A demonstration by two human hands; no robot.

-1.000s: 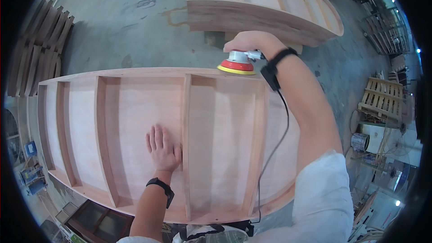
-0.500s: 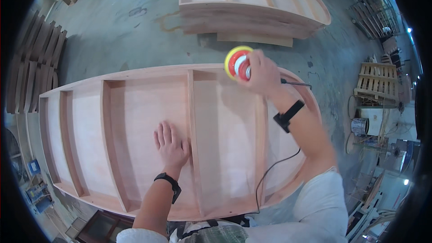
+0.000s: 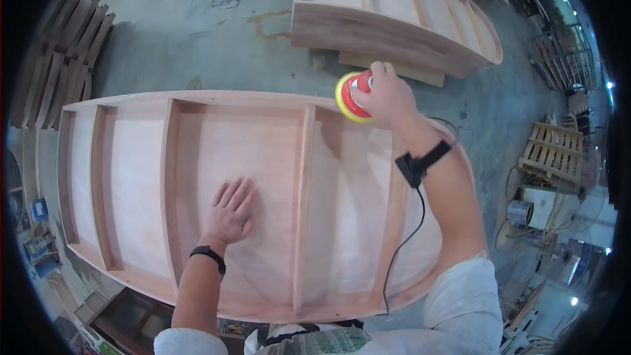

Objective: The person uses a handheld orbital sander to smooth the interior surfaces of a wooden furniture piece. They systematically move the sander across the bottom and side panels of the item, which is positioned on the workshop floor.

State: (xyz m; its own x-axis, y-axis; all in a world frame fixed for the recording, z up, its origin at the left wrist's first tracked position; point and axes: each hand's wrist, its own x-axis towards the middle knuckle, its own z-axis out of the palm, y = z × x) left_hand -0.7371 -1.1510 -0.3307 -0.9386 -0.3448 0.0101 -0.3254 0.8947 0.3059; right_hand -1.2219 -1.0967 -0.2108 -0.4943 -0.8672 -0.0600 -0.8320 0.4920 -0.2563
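Your right hand (image 3: 389,97) is closed around the sander (image 3: 352,96) at one o'clock; its disc (image 3: 340,100), level a second ago, now tips toward nine, making flat contact unlikely. Your empty left hand (image 3: 229,215), fingers loosely spread, lies on the panel (image 3: 263,148) at eight, farther from the divider (image 3: 304,204).

1. L hand (image 3: 230,212): palm down, laid flat, back facing up, nothing gripped.
2. L fingers (image 3: 238,192): extended, slightly spread, pointing fwd & a bit to the R; L thumb (image 3: 247,227) held out to the side.
3. L forearm (image 3: 199,292): comes in from the lower edge, angled fwd & slightly R, approx. in line w/ the hand.
4. R hand (image 3: 392,104): raised, further fwd than L, curled in a closed grip; palm hidden, back of hand toward cam.
5. R forearm (image 3: 453,200): slants fwd & to the L from a bent elbow out on the R.
6. Hands well apart.
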